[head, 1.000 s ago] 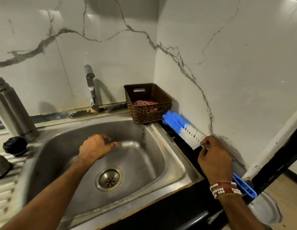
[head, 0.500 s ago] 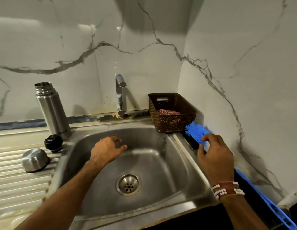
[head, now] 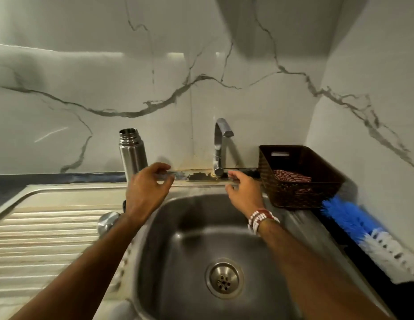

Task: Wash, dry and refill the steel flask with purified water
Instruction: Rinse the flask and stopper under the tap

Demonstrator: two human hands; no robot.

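Note:
The uncapped steel flask (head: 132, 152) stands upright at the back of the sink's rim, left of the tap (head: 219, 144). My left hand (head: 147, 191) hovers just in front of and right of the flask, fingers curled and apart, holding nothing. My right hand (head: 244, 192), with bead bracelets on the wrist, is empty and sits just below the tap's base, over the back of the sink basin (head: 201, 239). The steel cup lid (head: 107, 221) lies on the drainboard, partly hidden by my left forearm. The black stopper is almost wholly hidden behind my left wrist.
A brown woven basket (head: 298, 179) with a striped cloth stands right of the tap. The blue-and-white bottle brush (head: 363, 229) lies along the dark counter by the right wall. The ribbed drainboard (head: 51, 239) spreads to the left. The drain (head: 224, 278) sits in the basin floor.
My right hand let go of the bottle brush, which now lies on the counter, and moved left toward the tap. My left hand rose out of the basin toward the flask.

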